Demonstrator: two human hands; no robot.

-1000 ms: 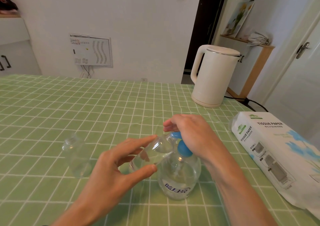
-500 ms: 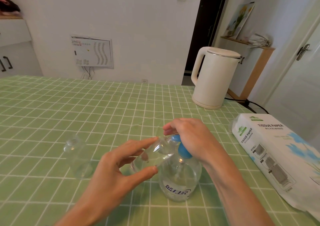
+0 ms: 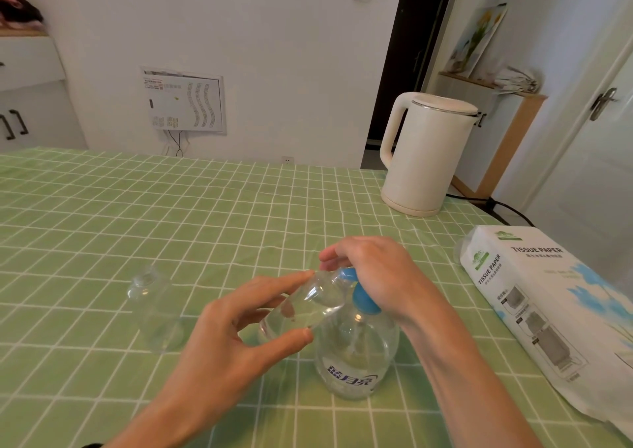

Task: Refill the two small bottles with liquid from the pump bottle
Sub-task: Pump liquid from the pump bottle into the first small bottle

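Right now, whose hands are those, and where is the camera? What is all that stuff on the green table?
There is no machine here, just a person. The camera sits on the person's head and looks down, so you see what they see: their own two hands.

The left hand holds a small clear bottle, tilted, with its mouth up at the blue pump. The right hand rests on top of that pump. The pump belongs to the big clear pump bottle, which stands on the table.

A second small bottle stands alone to the left, with no cap on. At the back right is a white kettle. On the right lies a pack of tissue paper.
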